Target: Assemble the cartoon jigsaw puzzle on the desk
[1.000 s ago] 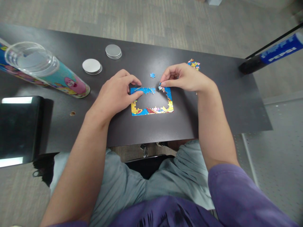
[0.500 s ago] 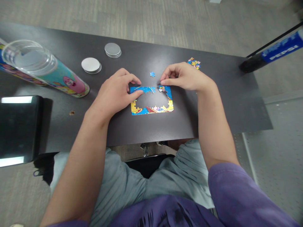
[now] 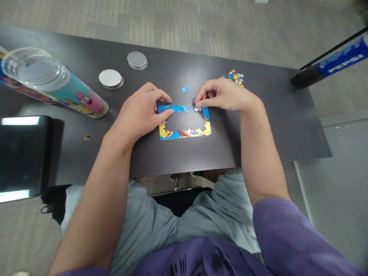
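Note:
A partly joined jigsaw puzzle border [image 3: 185,134] lies on the dark table, with an open middle and a gap in its top edge. My left hand [image 3: 143,109] has fingers apart; its thumb rests on the upper left of the border and the fingertips lie just beyond it. My right hand [image 3: 220,94] is closed in a pinch, its thumb and forefinger on a puzzle piece [image 3: 196,109] at the right side of the gap. The fingertips partly cover that piece. A single blue puzzle piece [image 3: 185,90] lies apart above the gap.
Loose puzzle pieces [image 3: 237,78] lie in a pile beyond my right hand. Stacked white discs [image 3: 110,78] and grey discs [image 3: 137,60] stand at the back left. A tall cartoon-printed tube [image 3: 83,96], a black tablet-like device [image 3: 24,155] and a Pepsi bottle [image 3: 330,63] flank the area.
My right fingertips have moved slightly down onto the piece beside the gap. More of the loose pile shows beyond that hand. My left hand stays in place.

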`<state>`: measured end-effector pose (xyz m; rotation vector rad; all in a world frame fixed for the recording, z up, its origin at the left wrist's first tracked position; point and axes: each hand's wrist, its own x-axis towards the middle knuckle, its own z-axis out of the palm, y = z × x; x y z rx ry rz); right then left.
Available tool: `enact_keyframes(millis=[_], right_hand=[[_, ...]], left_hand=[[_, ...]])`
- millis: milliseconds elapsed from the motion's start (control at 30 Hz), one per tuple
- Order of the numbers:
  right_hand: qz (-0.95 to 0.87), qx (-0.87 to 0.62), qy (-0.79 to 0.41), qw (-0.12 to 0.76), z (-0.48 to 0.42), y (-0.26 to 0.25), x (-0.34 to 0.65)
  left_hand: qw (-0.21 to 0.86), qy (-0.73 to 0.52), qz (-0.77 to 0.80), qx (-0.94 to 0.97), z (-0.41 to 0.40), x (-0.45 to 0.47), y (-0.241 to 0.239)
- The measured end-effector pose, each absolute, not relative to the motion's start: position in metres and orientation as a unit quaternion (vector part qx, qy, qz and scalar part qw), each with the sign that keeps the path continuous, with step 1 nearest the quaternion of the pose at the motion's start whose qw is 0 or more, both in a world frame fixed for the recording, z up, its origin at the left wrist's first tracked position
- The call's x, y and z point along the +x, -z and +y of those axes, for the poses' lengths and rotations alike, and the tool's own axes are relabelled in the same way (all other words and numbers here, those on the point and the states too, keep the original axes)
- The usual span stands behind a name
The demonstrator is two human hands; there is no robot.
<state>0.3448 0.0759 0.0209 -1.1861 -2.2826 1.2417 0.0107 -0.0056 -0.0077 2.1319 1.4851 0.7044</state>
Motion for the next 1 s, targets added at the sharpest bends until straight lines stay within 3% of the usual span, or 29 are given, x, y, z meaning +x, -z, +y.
enact_keyframes(millis=[533, 667, 833, 1000], right_hand=[[-0.789, -0.421, -0.427, 0.133, 0.076, -0.02, 0.346], [-0.77, -0.441, -0.428, 0.171, 0.073, -0.021, 0.341], [-0.766, -0.485, -0.343, 0.245, 0.073, -0.012, 0.327], [-0.797, -0.486, -0.272, 0.232, 0.076, 0.001, 0.312]], left_hand=[[0.228, -0.253, 0.539, 0.77, -0.005, 0.011, 0.007], [0.226, -0.256, 0.536, 0.772, -0.006, 0.011, 0.005], [0.222, -0.245, 0.54, 0.774, -0.006, 0.012, 0.003], [0.217, -0.252, 0.548, 0.768, -0.006, 0.013, 0.004]])
